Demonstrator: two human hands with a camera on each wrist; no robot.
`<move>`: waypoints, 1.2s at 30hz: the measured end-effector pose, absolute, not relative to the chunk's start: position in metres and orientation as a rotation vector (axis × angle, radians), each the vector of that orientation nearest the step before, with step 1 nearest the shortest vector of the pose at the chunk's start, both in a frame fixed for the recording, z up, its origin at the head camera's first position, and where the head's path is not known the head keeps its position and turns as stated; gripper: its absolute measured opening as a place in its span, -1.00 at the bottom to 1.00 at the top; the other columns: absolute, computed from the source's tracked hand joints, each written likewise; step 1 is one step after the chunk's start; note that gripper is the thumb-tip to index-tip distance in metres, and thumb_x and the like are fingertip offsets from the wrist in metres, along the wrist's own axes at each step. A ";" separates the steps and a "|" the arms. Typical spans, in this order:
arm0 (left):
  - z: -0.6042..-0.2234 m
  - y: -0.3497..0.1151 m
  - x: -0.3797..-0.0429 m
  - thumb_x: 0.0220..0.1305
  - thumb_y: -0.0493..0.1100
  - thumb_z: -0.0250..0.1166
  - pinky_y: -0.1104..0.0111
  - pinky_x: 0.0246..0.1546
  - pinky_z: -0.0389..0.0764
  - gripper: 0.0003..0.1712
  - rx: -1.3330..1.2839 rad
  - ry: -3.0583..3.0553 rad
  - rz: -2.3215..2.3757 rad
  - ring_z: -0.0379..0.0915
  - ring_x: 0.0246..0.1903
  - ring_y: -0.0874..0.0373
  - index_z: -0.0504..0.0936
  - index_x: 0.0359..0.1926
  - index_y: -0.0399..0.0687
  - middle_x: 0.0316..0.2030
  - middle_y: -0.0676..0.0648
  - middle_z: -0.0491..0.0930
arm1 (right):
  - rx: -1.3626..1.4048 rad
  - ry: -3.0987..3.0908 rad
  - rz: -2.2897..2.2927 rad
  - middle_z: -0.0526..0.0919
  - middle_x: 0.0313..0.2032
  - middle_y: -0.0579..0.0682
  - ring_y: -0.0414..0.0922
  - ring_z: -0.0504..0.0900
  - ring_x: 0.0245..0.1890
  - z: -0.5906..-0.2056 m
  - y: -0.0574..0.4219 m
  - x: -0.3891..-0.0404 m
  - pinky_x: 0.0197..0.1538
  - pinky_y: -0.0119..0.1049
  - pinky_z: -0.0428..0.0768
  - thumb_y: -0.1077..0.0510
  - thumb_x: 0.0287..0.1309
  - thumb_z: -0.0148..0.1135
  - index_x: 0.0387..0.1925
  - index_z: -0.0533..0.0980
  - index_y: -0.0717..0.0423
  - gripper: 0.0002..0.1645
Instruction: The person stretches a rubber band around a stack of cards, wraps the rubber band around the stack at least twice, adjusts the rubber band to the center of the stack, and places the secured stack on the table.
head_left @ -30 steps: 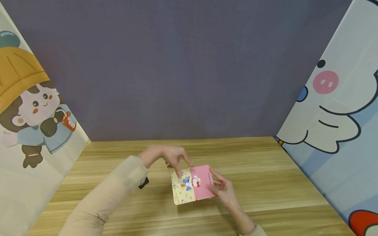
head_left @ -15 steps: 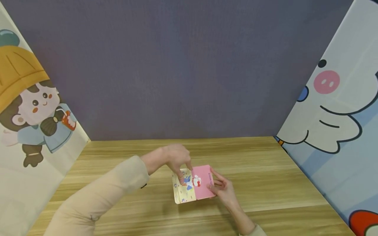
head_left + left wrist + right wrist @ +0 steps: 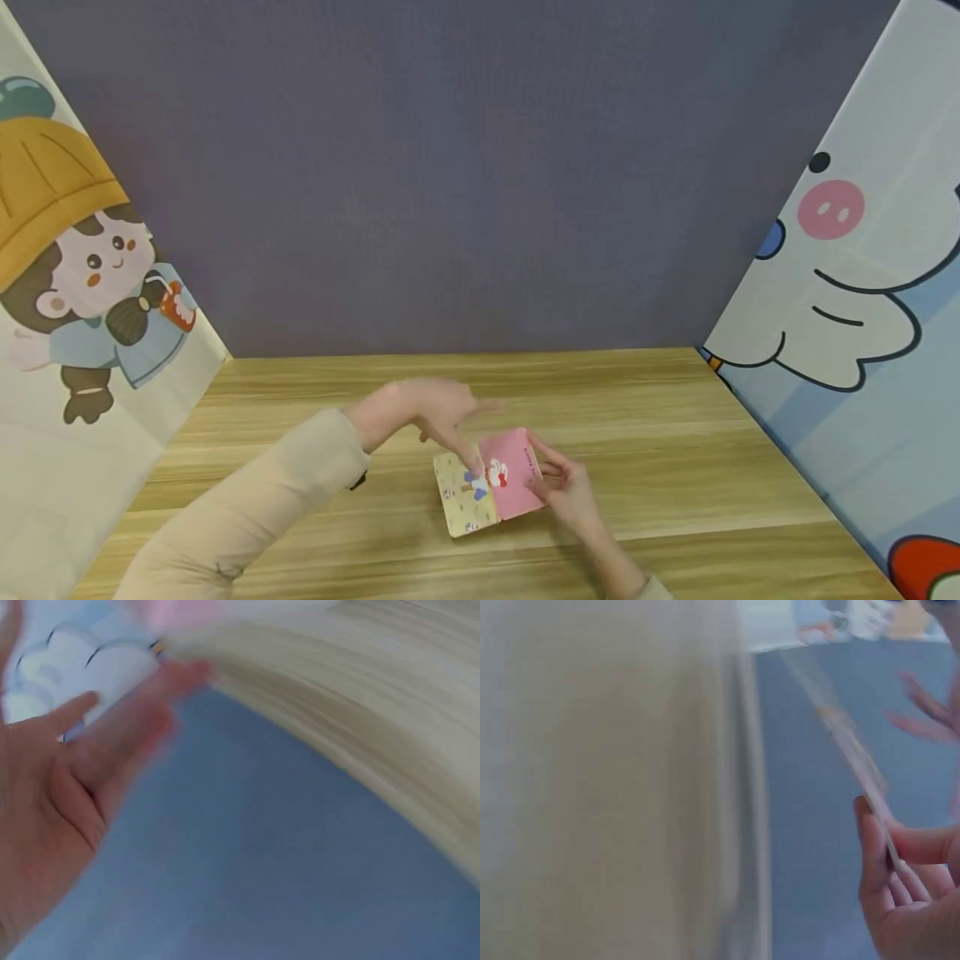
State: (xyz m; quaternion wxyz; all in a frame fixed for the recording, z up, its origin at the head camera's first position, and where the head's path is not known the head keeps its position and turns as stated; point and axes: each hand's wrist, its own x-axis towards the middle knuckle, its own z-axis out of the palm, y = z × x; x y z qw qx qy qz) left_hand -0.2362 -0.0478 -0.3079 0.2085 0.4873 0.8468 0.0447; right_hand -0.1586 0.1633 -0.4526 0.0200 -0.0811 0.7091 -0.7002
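The wooden table has a straight back edge where it meets the purple-gray back wall, and its side edges spread wider toward the person. Wood stretches far out to the left and right of the small booklet, so there is lots of room around it. The booklet is near the middle, open, tipped and held up over the table. Its yellow half is on the left and its pink half is on the right.

The right hand pinches the outside edge of the pink half. The left hand has its fingers stretched out, and its thumb is over the booklet near the fold; I can't tell if it touches.

On the left wall, a drawn kid has a red cup with a straw in it
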 end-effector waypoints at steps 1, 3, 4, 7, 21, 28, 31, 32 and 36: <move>-0.306 -0.049 -0.238 -0.04 0.29 0.23 0.54 -0.53 0.48 0.03 1.338 2.325 0.256 0.41 -0.79 0.27 -0.09 0.36 0.15 -0.63 0.03 0.54 | -0.278 2.191 -2.151 0.48 -0.19 0.48 0.14 0.59 -0.31 -0.455 0.163 -0.157 -0.36 -0.18 0.61 0.56 -0.12 0.12 0.19 0.17 0.35 -0.26; -0.302 -0.053 -0.243 0.04 0.18 0.23 0.51 -0.49 0.51 -0.01 1.343 2.288 0.486 0.43 -0.79 0.25 -0.12 0.36 0.10 -0.62 0.04 0.55 | -0.295 2.163 -2.128 0.47 -0.18 0.48 0.15 0.58 -0.27 -0.458 0.163 -0.156 -0.31 -0.18 0.60 0.55 -0.11 0.12 0.19 0.15 0.36 -0.26; -0.300 -0.054 -0.245 0.07 0.15 0.22 0.50 -0.45 0.50 -0.07 1.376 2.299 0.560 0.44 -0.75 0.27 -0.07 0.36 0.08 -0.60 0.08 0.55 | -0.286 2.140 -2.134 0.47 -0.17 0.48 0.16 0.57 -0.27 -0.459 0.163 -0.156 -0.30 -0.17 0.60 0.55 -0.10 0.12 0.20 0.15 0.36 -0.25; -0.300 -0.059 -0.252 0.10 0.14 0.19 0.48 -0.50 0.50 -0.25 1.447 2.415 0.646 0.40 -0.69 0.33 0.21 0.26 -0.06 -0.54 0.16 0.53 | -0.200 2.081 -2.192 0.47 -0.16 0.47 0.16 0.57 -0.26 -0.456 0.162 -0.157 -0.28 -0.15 0.60 0.55 -0.10 0.11 0.22 0.15 0.29 -0.23; -0.351 -0.052 -0.241 0.01 0.10 0.29 0.52 -0.62 0.47 -0.59 1.182 2.787 1.107 0.37 -0.66 0.33 0.61 -0.35 -0.18 -0.64 0.12 0.49 | -0.053 2.139 -2.261 0.51 -0.19 0.41 0.14 0.61 -0.40 -0.431 0.164 -0.167 -0.46 -0.13 0.61 0.56 -0.13 0.11 0.22 0.23 0.14 -0.21; -0.368 -0.039 -0.228 -0.07 0.16 0.32 0.52 -0.69 0.44 -0.57 0.953 2.863 1.271 0.35 -0.70 0.33 0.59 -0.46 -0.14 -0.68 0.14 0.46 | -0.032 2.159 -2.301 0.52 -0.19 0.40 0.14 0.61 -0.40 -0.427 0.163 -0.169 -0.49 -0.09 0.60 0.57 -0.13 0.11 0.21 0.26 0.10 -0.21; -0.372 -0.035 -0.222 -0.09 0.16 0.34 0.52 -0.78 0.36 -0.60 0.927 2.893 1.328 0.27 -0.78 0.34 0.56 -0.54 -0.09 -0.74 0.15 0.41 | -0.014 2.173 -2.299 0.53 -0.19 0.38 0.13 0.61 -0.41 -0.426 0.162 -0.169 -0.50 -0.09 0.60 0.57 -0.12 0.12 0.21 0.26 0.09 -0.21; -0.373 -0.034 -0.220 -0.09 0.16 0.34 0.53 -0.81 0.32 -0.61 0.924 2.907 1.345 0.24 -0.79 0.35 0.55 -0.56 -0.08 -0.76 0.15 0.39 | -0.009 2.172 -2.302 0.53 -0.19 0.38 0.13 0.61 -0.41 -0.426 0.162 -0.169 -0.50 -0.10 0.60 0.57 -0.12 0.12 0.21 0.26 0.09 -0.21; -0.379 -0.028 -0.216 -0.11 0.13 0.36 0.56 -0.84 0.21 -0.63 0.898 2.998 1.375 0.16 -0.82 0.38 0.52 -0.61 -0.05 -0.80 0.16 0.33 | -0.002 2.166 -2.324 0.52 -0.18 0.39 0.11 0.61 -0.42 -0.425 0.160 -0.170 -0.50 -0.12 0.60 0.57 -0.12 0.12 0.21 0.25 0.09 -0.20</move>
